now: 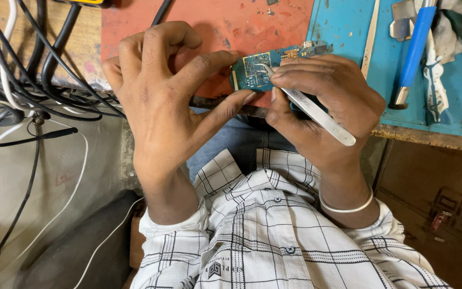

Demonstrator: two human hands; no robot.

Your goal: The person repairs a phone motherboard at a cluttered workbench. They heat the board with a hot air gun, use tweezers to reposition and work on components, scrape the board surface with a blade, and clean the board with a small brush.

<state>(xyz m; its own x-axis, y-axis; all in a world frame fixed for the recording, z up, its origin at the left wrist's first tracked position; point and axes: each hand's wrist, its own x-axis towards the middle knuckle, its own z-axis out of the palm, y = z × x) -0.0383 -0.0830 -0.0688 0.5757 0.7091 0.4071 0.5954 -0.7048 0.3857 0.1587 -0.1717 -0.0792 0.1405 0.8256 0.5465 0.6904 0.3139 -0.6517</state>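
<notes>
A small blue-green circuit board (266, 67) sits at upper centre of the frame, between the left hand (161, 91) on its left and the right hand (324, 101) on its right. Slim silver metal tweezers (311, 107) lie across the right hand, tip on the board. Tangled black and white cables (22, 75) fill the upper left; a blue-handled tool (414, 51) lies at upper right.

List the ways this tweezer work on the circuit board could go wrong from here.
1. The circuit board is pinched only at its edge by the left hand, in the air over the bench edge; it could tilt or slip down onto the lap.
2. The metal tweezers in the right hand have their tip on the board's face; a slip might scratch it or knock small parts loose.
3. The tangled cables lie close by the left hand and could snag it.
</notes>
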